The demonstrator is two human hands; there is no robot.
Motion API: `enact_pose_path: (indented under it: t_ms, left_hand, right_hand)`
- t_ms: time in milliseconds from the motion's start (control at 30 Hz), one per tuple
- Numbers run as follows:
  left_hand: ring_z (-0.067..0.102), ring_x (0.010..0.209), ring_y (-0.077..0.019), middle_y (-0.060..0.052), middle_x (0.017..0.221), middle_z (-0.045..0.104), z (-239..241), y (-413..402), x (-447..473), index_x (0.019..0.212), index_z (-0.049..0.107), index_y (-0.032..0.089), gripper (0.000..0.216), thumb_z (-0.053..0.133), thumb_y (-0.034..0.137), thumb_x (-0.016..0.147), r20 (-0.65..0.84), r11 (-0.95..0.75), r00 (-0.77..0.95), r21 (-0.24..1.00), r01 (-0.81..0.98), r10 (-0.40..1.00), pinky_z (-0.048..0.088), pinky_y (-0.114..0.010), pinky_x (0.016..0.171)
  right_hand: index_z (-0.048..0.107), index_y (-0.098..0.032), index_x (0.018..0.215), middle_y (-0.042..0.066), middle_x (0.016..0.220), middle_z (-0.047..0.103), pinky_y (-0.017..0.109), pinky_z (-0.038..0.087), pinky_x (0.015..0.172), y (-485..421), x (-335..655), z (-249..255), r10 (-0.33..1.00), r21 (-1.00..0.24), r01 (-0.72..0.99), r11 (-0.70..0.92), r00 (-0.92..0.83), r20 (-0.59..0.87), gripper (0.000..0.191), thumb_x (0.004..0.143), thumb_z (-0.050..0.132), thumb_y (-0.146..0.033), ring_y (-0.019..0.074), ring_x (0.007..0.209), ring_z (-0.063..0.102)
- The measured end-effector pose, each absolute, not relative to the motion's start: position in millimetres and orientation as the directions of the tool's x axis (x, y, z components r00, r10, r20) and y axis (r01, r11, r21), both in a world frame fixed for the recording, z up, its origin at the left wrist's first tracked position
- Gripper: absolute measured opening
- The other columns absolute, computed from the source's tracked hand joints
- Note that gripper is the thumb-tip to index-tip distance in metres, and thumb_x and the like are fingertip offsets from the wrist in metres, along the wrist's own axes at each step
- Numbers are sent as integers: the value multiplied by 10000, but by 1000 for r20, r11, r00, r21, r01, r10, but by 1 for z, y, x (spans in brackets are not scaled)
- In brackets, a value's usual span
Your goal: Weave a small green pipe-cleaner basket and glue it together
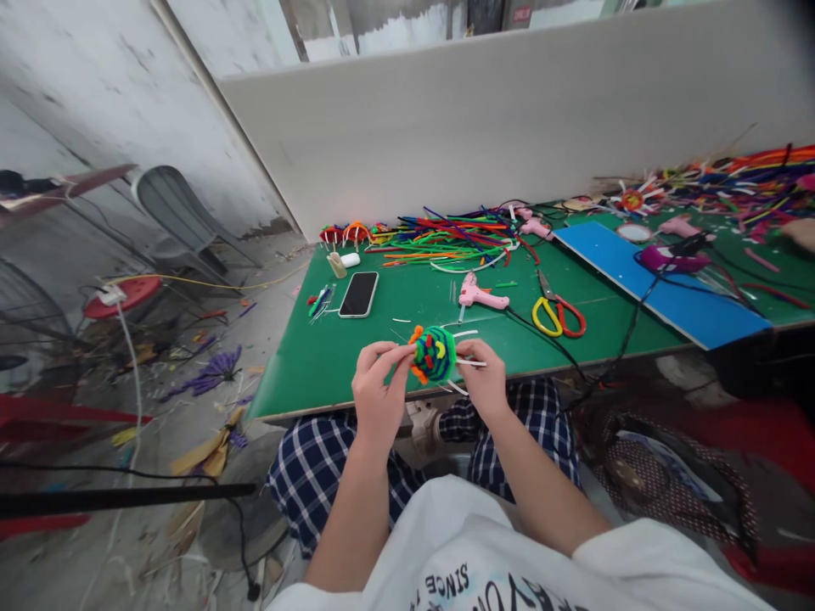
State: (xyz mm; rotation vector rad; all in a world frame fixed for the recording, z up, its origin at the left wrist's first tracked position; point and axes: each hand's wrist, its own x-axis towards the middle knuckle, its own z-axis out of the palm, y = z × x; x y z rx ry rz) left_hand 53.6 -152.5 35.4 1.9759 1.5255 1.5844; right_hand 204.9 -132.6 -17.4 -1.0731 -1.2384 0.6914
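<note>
Between my two hands, over the table's front edge, is a small striped pipe-cleaner craft (434, 356) in green and dark blue. Orange bits stick out on its left side, red and yellow pieces lie on its face, and white stems stick out to the right. My left hand (382, 382) pinches its left edge. The fingers of my right hand (484, 373) are closed on a white stem (472, 363) at its right side. Just beyond it lies a pink glue gun (480, 294), its nozzle pointing toward the craft.
A phone (359, 294) lies at left on the green table (293, 365). Scissors (559, 314) with yellow and red handles rest at right, beside a blue board (655, 280). Loose pipe cleaners (446, 238) pile against the white partition (509, 127). Black cables hang over the front edge.
</note>
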Motion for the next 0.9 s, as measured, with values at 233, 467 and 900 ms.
enact_pose_path:
  t_ms: [233,467,900]
  left_hand:
    - [534,807,-120,-18,823,576,37,-151,50,859,649,203,148,529,210,772,564,-421,-97,710,565,820,428,-247,734]
    - [544,829,-137,-30,853,606,39,-151,51,875,643,203,177,494,247,790,514,-356,-139,741,570,846,424,-274,766]
    - [581,746,-154,-44,779,651,0,-149,55,778,633,162,238,499,358,755,108,-26,-157,894,447,982,433,-274,711]
  right_hand:
    - [686,-215,763,8,725,649,233,429,548,-133,205,-21,946,-954,61,293,128,299,125,690,588,-237,116,583,547]
    - [691,-211,792,11,701,657,235,418,513,-132,203,-20,977,-982,13,187,100,187,165,677,600,-286,121,561,541]
    - [663,-169,719,39,744,648,222,440,574,-119,188,-35,977,-872,-485,-60,150,-151,234,648,635,-391,125,697,566]
